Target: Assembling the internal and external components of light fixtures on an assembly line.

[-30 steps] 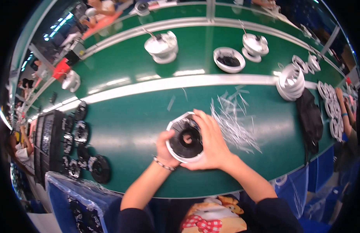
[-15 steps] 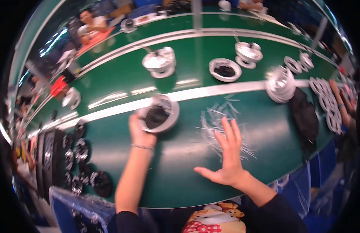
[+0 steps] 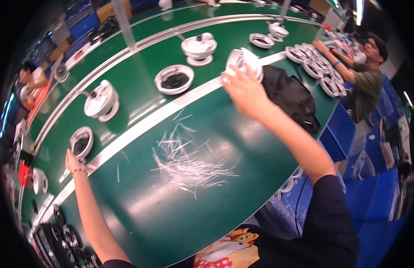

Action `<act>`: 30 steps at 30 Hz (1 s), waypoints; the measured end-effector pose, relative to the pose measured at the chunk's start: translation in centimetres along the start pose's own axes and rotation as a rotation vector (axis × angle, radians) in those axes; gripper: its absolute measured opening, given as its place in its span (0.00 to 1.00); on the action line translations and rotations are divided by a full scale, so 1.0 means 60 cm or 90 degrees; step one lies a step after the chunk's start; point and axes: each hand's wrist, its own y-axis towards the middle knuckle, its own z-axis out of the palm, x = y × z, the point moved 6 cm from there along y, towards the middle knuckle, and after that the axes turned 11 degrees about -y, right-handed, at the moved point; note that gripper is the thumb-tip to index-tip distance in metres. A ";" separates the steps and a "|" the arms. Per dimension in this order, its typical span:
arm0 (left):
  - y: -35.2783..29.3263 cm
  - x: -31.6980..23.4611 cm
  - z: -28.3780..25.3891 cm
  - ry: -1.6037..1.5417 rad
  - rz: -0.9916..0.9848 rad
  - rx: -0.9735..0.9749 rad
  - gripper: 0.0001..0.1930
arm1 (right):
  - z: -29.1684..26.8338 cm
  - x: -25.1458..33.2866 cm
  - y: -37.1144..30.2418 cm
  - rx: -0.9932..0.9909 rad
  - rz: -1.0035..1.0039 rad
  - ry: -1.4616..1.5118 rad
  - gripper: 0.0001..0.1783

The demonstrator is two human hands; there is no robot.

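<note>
At the far left, my left hand point(image 3: 74, 163) is closed on the outer edge of a white bowl-shaped housing point(image 3: 87, 132) with a black coiled part inside. The fingertips are partly hidden by the bowl, which is at the white rail. My right hand point(image 3: 248, 94) reaches to the back right, fingers spread against the near side of stacked white bowl-shaped housings point(image 3: 237, 55). Whether it grips one of them is not clear. Between my arms, a loose heap of thin white strips point(image 3: 189, 172) lies on the green table point(image 3: 140, 214).
Beyond the white rail point(image 3: 184, 100) stand white housings on round bases point(image 3: 102, 100) and another bowl with black coils point(image 3: 174, 80). A black bag point(image 3: 289, 96) lies beside the stack. White rings point(image 3: 316, 67) and a co-worker point(image 3: 370, 80) are at right; black parts point(image 3: 66, 236) sit lower left.
My left hand has carried the bowl with black coils left to the rail. My right hand has moved from over the strips to the stacked bowls. The view has swung right.
</note>
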 end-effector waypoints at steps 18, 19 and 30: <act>-0.112 -0.389 -0.306 1.120 0.156 0.427 0.26 | -0.270 0.183 0.044 -0.273 -0.204 0.434 0.07; -0.122 -0.383 -0.328 1.166 0.084 0.469 0.28 | -0.303 0.233 0.041 -0.103 -0.328 0.432 0.09; -0.327 -0.331 -0.349 1.370 -0.017 0.658 0.27 | -0.352 0.414 -0.067 -0.173 -0.560 0.705 0.09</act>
